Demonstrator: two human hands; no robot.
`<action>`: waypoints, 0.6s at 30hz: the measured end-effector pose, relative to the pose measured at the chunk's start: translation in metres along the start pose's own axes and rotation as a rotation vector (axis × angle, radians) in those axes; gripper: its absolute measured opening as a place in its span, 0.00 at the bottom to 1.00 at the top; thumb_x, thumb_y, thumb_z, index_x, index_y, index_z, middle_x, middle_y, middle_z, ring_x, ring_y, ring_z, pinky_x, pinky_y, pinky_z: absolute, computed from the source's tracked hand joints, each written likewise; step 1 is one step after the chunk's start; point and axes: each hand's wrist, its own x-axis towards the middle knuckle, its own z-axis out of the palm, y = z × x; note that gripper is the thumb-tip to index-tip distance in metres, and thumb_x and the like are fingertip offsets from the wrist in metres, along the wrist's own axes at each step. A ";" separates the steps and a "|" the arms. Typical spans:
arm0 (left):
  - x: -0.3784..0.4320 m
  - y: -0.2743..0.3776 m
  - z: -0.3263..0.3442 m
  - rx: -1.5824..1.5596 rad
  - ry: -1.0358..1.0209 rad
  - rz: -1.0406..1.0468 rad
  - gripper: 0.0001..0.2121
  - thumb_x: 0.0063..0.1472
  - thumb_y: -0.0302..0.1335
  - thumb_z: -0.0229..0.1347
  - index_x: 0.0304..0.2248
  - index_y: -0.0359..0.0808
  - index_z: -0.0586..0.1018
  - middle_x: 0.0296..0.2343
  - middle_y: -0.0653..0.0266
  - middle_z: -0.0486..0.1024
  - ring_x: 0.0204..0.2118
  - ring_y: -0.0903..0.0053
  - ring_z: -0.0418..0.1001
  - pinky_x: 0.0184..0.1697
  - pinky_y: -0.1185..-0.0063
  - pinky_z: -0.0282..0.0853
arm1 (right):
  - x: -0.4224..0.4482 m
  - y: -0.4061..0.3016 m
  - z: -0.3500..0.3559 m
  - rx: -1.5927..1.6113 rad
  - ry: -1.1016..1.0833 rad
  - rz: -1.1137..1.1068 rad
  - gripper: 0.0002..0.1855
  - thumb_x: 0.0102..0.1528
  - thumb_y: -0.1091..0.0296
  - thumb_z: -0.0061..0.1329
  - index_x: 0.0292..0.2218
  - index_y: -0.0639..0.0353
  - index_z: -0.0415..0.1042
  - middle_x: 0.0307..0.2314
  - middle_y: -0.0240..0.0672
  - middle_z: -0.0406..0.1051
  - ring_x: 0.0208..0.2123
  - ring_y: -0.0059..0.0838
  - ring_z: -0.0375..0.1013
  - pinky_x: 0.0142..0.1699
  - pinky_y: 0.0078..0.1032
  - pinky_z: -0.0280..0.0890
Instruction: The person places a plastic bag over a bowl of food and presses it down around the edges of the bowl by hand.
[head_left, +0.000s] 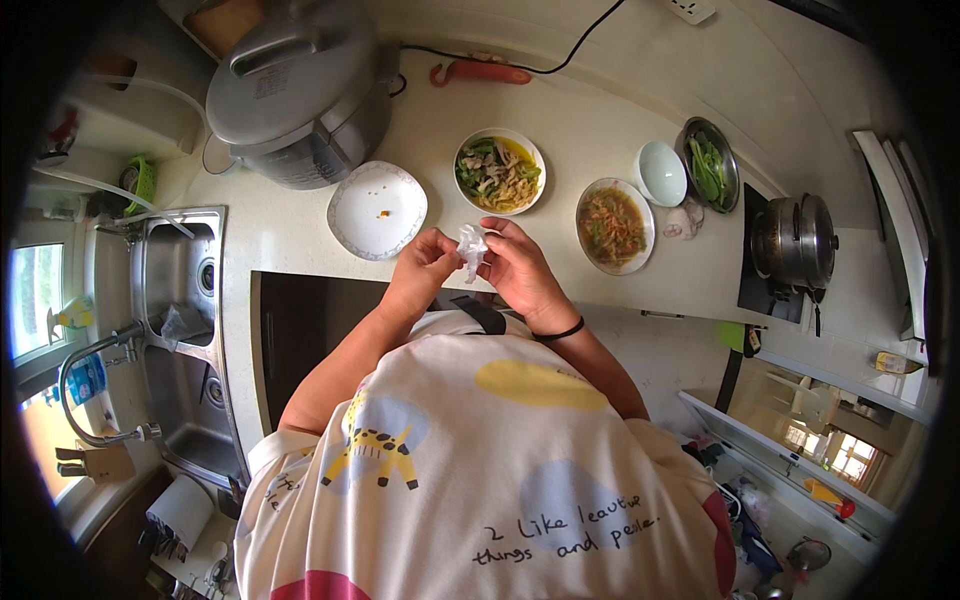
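A small piece of crumpled, whitish clear plastic film (472, 247) is pinched between my two hands, in front of the counter's edge. My left hand (426, 264) grips its left side with thumb and forefinger. The fingers of my right hand (517, 262) hold its right side. Left of the film lies a white plate (375, 240) with a few food crumbs. Just beyond my hands is a white bowl of greens, meat and mushroom-like pieces (500, 174). Farther right stands an oval dish of shredded food in sauce (613, 226), with what looks like film over it.
A large grey electric cooker (300, 97) stands back left, the double steel sink (184, 300) at left. A pale bowl (661, 174), a steel bowl of green vegetables (707, 165) and a pot on the hob (793, 236) are at right. A black cable (581, 60) runs along the back.
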 end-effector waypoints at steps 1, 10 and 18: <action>0.000 0.003 0.003 0.027 0.015 0.017 0.02 0.49 0.20 0.48 0.24 0.34 0.67 0.23 0.68 0.68 0.28 0.83 0.65 0.34 0.84 0.61 | 0.002 -0.004 0.001 -0.045 0.001 0.003 0.19 0.49 0.65 0.45 0.41 0.61 0.57 0.29 0.32 0.62 0.29 0.20 0.64 0.33 0.19 0.62; 0.001 0.016 0.025 0.111 0.085 0.155 0.01 0.52 0.19 0.48 0.25 0.33 0.67 0.24 0.67 0.69 0.29 0.85 0.65 0.35 0.87 0.61 | 0.017 -0.017 -0.010 -0.698 -0.036 -0.255 0.09 0.45 0.73 0.46 0.31 0.66 0.64 0.20 0.30 0.64 0.21 0.18 0.65 0.25 0.17 0.62; 0.006 0.011 0.026 -0.415 -0.053 0.015 0.01 0.53 0.22 0.45 0.27 0.36 0.67 0.27 0.65 0.69 0.34 0.76 0.66 0.43 0.79 0.59 | 0.021 -0.028 -0.026 -1.268 0.153 -0.582 0.05 0.44 0.77 0.41 0.27 0.64 0.65 0.19 0.42 0.68 0.22 0.33 0.69 0.27 0.25 0.62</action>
